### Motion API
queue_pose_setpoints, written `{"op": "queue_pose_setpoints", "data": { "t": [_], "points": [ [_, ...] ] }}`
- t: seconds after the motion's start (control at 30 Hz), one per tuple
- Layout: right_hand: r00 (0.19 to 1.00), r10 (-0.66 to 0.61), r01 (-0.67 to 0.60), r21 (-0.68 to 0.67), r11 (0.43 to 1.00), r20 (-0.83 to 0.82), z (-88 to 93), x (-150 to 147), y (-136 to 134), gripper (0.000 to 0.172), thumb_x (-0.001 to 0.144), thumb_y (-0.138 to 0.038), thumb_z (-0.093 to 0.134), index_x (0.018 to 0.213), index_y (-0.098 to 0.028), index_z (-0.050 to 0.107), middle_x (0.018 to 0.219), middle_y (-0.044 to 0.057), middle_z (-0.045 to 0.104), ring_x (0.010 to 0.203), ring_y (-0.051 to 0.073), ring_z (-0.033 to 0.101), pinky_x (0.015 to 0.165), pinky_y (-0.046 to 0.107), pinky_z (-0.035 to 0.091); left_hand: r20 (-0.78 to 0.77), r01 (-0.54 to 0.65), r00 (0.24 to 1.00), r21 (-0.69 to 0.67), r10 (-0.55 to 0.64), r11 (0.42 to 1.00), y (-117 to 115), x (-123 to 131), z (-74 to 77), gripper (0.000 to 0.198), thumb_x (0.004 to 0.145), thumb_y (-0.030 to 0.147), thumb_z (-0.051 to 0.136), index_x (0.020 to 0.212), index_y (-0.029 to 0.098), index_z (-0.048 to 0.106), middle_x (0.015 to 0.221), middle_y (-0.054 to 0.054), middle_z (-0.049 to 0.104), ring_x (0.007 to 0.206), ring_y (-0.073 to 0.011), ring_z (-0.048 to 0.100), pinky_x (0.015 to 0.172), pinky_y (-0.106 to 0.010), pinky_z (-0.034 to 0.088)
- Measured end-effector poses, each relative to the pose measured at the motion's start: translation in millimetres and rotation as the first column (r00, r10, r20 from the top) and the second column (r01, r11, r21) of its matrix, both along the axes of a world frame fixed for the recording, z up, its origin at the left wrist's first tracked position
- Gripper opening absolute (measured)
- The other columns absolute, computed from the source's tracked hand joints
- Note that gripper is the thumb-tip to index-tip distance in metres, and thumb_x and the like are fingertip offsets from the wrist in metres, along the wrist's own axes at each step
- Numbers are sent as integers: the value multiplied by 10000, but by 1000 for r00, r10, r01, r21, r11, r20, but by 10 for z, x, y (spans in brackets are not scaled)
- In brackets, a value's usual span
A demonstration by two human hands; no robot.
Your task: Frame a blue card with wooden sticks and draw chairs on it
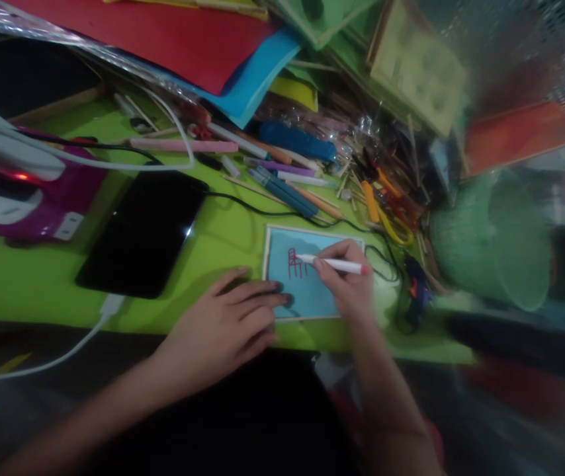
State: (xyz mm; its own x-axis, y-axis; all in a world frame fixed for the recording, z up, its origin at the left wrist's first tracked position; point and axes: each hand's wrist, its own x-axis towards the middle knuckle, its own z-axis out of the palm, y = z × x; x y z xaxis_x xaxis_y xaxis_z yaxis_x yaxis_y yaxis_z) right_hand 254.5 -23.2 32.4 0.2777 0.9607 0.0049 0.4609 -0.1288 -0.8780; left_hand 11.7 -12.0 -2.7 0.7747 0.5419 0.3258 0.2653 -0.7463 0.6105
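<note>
A blue card [312, 297] with a pale, thin border lies on the green table in front of me. Red lines on it form a small chair-like drawing [292, 263]. My right hand [349, 281] grips a white marker with a red end [335, 264], its tip touching the drawing. The fingers of my left hand [235, 317] are spread, their tips resting at the card's left edge. A black smartphone [143, 231] lies left of that hand, with a white cable plugged into its lower end.
Behind the card are several pens [282, 188], sticks and orange-handled pliers [372, 198]. A green basket [491, 241] stands at the right, near a dark glue gun [416, 291]. A purple power strip [64, 198] sits at the left. Red paper [163, 39] lies at the back.
</note>
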Motion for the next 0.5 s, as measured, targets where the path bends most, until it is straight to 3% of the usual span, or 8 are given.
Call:
{"op": "queue_pose_setpoints", "data": {
  "t": [0.5],
  "points": [
    [1000, 4, -5, -13, 1000, -30, -1, 10, -5, 139, 829, -325, 767, 817, -246, 653, 745, -23, 667, 663, 145, 589, 577, 276, 476, 1, -6, 1000, 6, 6, 1000, -11, 5, -7, 200, 1099, 362, 542, 968, 248, 642, 1361, 63, 771, 1299, -214, 676, 1265, -422, 280]
  ]
}}
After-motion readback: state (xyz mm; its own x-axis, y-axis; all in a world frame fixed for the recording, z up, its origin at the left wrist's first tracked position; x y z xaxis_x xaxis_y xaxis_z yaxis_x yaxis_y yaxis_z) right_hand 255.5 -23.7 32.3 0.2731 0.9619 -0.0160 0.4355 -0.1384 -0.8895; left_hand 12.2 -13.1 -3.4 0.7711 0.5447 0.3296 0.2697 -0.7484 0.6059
